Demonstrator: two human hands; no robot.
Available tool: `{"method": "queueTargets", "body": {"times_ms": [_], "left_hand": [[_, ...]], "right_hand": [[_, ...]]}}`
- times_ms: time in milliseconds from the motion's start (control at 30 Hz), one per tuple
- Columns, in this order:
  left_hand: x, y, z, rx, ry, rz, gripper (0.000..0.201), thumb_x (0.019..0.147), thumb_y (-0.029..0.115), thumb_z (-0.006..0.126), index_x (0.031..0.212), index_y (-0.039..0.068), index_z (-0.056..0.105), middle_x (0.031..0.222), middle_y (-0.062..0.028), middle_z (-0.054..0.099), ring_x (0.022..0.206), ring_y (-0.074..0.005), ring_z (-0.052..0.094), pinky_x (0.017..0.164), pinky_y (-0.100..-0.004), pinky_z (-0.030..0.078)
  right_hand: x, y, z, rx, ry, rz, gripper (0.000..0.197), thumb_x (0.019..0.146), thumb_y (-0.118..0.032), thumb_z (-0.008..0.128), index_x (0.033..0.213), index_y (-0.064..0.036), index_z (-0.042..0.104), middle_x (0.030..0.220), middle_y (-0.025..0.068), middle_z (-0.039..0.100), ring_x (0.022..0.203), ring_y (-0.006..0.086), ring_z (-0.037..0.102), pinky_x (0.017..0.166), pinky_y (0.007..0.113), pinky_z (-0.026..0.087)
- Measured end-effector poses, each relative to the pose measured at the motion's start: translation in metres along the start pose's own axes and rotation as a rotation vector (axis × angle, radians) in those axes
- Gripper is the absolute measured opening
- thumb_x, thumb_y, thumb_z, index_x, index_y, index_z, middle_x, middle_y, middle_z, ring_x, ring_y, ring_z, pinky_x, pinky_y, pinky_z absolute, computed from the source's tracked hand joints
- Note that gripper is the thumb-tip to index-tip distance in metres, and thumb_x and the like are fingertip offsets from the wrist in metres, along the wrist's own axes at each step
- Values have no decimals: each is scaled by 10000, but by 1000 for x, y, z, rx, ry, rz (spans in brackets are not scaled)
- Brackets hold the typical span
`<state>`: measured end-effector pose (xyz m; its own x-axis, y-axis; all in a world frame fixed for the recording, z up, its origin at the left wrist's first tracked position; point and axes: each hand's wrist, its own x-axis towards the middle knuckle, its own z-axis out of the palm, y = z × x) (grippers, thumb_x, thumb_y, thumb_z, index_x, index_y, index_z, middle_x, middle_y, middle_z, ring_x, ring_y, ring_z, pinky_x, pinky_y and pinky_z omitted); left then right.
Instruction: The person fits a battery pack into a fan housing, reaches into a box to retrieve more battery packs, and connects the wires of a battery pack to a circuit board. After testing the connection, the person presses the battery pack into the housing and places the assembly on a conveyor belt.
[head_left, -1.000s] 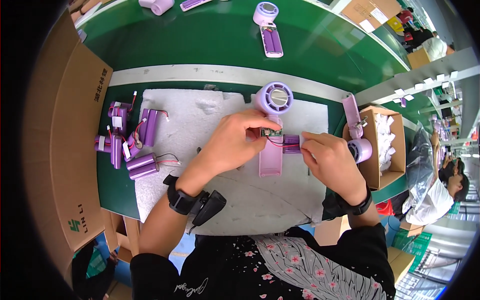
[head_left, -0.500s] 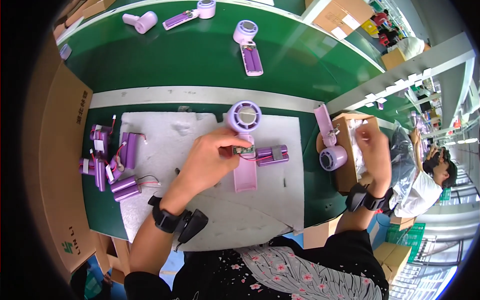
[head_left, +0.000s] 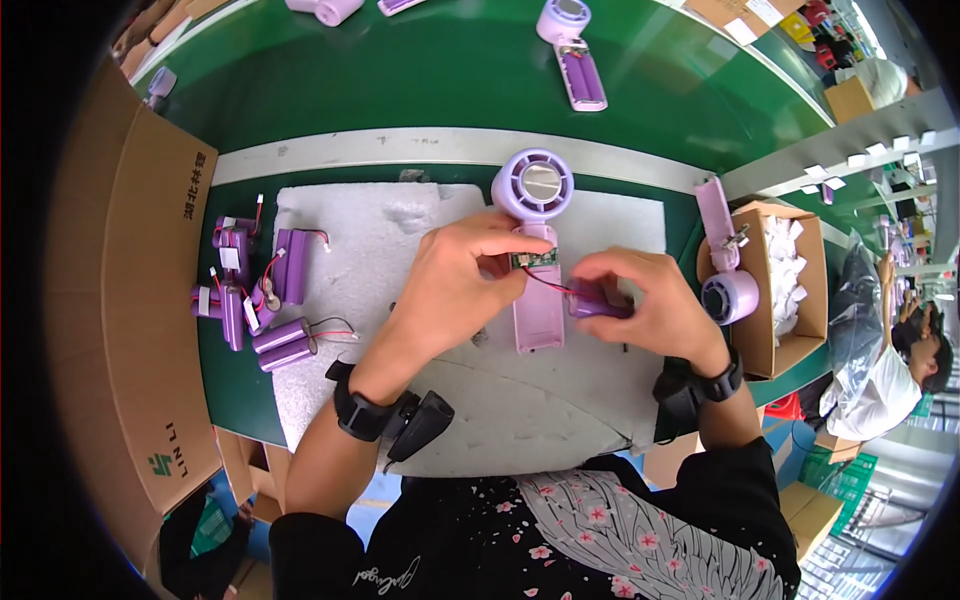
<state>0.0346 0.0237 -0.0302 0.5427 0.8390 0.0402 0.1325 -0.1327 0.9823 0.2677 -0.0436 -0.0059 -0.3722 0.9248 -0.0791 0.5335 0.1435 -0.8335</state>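
Observation:
A light purple handheld fan [head_left: 534,186] lies on the white foam pad with its round head away from me and its open handle shell [head_left: 539,318] toward me. At the top of the handle, my left hand [head_left: 450,280] pinches a small green circuit board [head_left: 534,259] between thumb and fingers. To the right of the shell, my right hand [head_left: 655,305] is closed around a purple battery pack [head_left: 598,300], which its fingers partly cover. Red and dark wires run from the pack to the board.
Several wired purple batteries [head_left: 290,265] lie at the left of the foam pad [head_left: 400,400]. A cardboard box [head_left: 800,345] of white pieces stands at the right, beside another opened fan [head_left: 730,297]. A tall carton [head_left: 130,300] borders the left. More fans [head_left: 580,70] lie beyond the pale rail.
My right hand has come from the box of white pieces to the battery pack and closed on it. My left hand still holds the board. The whole view has shifted.

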Motion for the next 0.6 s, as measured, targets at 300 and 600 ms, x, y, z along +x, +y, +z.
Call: {"method": "queueTargets", "body": {"times_ms": [300,600], "left_hand": [[1,11,-8,152,-85,26,377,729,-78,695,1078,53,750,1049,-133,696,858,-188,695,738,-276,548],[1,12,-5,222,-44,96,352,706,-55,723,1040,49,760,993,-143,718,829,-230,717,694,-289,560]], "right_hand": [[-12,-12,1,1089,-285,283,793,766,86,707,1460,-53,349,1128,137,625,977,286,681,832,381,567],[-20,-20,-5,1126,-355,324,925,632,75,777,1452,-72,375,1198,131,549,1113,292,606,929,414,522]]}}
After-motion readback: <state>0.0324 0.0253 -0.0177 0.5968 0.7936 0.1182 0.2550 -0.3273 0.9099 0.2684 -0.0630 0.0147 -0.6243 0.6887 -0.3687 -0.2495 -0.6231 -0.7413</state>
